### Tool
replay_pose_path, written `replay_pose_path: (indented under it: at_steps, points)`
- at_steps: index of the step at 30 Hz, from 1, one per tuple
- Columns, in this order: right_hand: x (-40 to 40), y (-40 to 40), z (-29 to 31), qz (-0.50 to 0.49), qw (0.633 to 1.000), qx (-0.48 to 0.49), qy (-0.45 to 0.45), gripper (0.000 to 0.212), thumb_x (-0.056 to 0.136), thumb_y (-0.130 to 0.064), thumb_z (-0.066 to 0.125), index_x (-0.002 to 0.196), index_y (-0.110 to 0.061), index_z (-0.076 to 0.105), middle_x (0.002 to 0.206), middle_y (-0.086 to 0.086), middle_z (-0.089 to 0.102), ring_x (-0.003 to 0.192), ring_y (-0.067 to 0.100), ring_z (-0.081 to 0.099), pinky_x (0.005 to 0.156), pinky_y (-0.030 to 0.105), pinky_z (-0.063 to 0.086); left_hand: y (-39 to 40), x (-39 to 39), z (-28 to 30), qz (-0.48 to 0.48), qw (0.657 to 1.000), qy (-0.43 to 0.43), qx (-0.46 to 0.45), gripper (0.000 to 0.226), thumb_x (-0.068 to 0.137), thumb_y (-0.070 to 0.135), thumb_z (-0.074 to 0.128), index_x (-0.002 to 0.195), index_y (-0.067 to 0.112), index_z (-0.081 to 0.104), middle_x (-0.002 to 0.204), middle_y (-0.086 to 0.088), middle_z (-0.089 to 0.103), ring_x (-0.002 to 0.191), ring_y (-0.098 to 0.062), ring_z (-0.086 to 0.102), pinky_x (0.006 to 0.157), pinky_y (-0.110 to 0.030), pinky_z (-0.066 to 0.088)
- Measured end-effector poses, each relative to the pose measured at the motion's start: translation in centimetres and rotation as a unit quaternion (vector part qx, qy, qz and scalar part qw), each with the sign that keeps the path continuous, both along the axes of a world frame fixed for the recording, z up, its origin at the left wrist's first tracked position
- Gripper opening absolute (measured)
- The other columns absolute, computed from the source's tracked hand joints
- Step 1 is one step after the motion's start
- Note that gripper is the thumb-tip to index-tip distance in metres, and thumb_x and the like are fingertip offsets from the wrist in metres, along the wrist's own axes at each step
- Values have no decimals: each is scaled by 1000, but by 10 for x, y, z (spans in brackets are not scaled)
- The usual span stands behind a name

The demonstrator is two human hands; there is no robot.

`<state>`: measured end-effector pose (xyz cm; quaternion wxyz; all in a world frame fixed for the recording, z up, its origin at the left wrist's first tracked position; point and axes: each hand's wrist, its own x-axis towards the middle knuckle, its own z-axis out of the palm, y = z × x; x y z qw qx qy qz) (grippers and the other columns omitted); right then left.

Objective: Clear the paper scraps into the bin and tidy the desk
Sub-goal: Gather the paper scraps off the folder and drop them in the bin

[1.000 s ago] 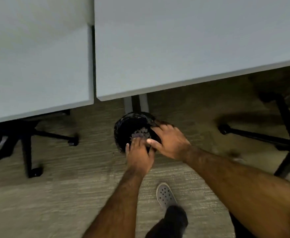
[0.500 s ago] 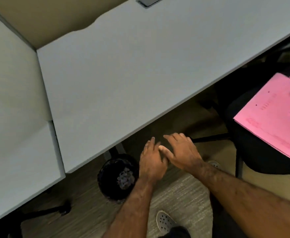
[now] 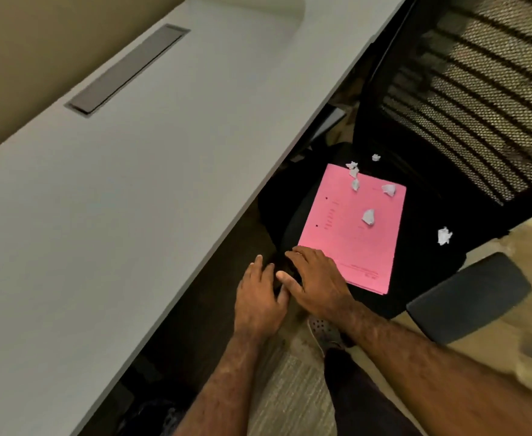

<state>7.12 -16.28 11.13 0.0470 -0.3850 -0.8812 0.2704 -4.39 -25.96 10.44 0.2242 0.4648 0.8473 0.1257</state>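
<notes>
A pink folder [image 3: 346, 228] lies on the black seat of an office chair [image 3: 422, 256]. Several white crumpled paper scraps rest on it, one near its middle [image 3: 368, 216] and one at its far right corner [image 3: 389, 189]. Another scrap [image 3: 444, 236] lies on the seat to the right of the folder. My right hand [image 3: 316, 280] hovers palm down over the folder's near left corner, fingers spread, holding nothing. My left hand [image 3: 260, 297] is beside it, also flat and empty. The black bin [image 3: 160, 416] shows dimly at the bottom, under the desk edge.
A long white desk [image 3: 126, 190] with a grey cable hatch [image 3: 126, 69] fills the left. The chair's mesh back [image 3: 478, 99] and a padded armrest [image 3: 469, 297] stand on the right. My leg and shoe [image 3: 322, 333] are on the carpet below.
My view has swung right from the bin to the chair. Both hands moved away from the bin, empty, and now sit at the near corner of the pink folder.
</notes>
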Motion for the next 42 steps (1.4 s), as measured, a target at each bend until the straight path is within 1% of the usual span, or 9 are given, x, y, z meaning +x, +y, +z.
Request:
replay_pose_path:
  at_steps: [10, 13, 17, 23, 26, 32, 37, 40, 42]
  points:
    - [58, 139, -40, -198, 979, -33, -32, 62, 95, -59, 35, 142, -18, 43, 151, 6, 40, 138, 25, 36, 110, 44, 34, 135, 30, -25, -97, 994, 18, -44, 65, 93, 54, 37, 148, 21, 31, 159, -2, 22, 144, -22, 22, 116, -39, 15]
    - [82, 176, -61, -291, 954, -34, -60, 60, 95, -56, 38, 140, -16, 43, 150, 9, 41, 135, 27, 37, 107, 47, 38, 170, 40, -42, -131, 990, 30, -48, 67, 93, 54, 38, 149, 20, 27, 159, -3, 23, 143, -23, 24, 115, -37, 16]
    - [116, 214, -83, -400, 900, -37, -169, 54, 95, -47, 44, 139, -16, 42, 151, 11, 37, 136, 31, 35, 102, 51, 39, 214, 58, -61, -182, 982, 33, -43, 71, 92, 52, 41, 151, 16, 22, 160, -7, 20, 144, -26, 22, 117, -40, 19]
    - [159, 242, -111, -423, 836, -140, -320, 70, 88, -32, 54, 149, -24, 21, 157, 12, 19, 133, 40, 32, 101, 52, 38, 271, 79, -87, -261, 962, 58, -50, 74, 93, 56, 36, 153, 23, 9, 162, -7, 5, 147, -30, 11, 117, -45, 13]
    - [167, 246, -123, -403, 841, -127, -336, 72, 87, -31, 59, 149, -20, 23, 155, 14, 23, 129, 38, 39, 97, 47, 43, 291, 84, -102, -296, 950, 82, -54, 72, 94, 55, 38, 152, 25, 8, 162, -9, 5, 147, -33, 13, 115, -46, 14]
    - [168, 247, -139, -353, 862, -67, -356, 48, 89, -24, 62, 133, -12, 45, 133, 15, 45, 117, 29, 50, 89, 37, 50, 307, 94, -128, -358, 928, 79, -65, 63, 96, 39, 51, 150, 26, 21, 159, -12, 20, 139, -34, 33, 107, -47, 36]
    - [168, 258, -141, -346, 871, -40, -346, 46, 87, -20, 65, 129, -13, 47, 126, 14, 50, 111, 25, 54, 83, 33, 53, 300, 90, -143, -348, 937, 12, -30, 41, 100, 48, 29, 131, 25, 40, 130, 5, 51, 112, -15, 55, 99, -38, 50]
    - [155, 269, -139, -330, 904, -1, -272, 40, 89, -18, 63, 126, -13, 50, 123, 13, 54, 108, 23, 56, 84, 30, 51, 297, 85, -144, -337, 942, 7, 10, 31, 102, 40, 32, 125, 24, 44, 125, 6, 52, 100, -2, 46, 94, -22, 41]
    - [137, 275, -136, -338, 925, 15, -175, 35, 90, -16, 62, 124, -12, 55, 123, 12, 57, 108, 24, 58, 84, 32, 53, 299, 81, -143, -285, 958, -28, 11, 25, 102, 26, 39, 122, 17, 49, 124, -1, 52, 104, -9, 49, 93, -21, 42]
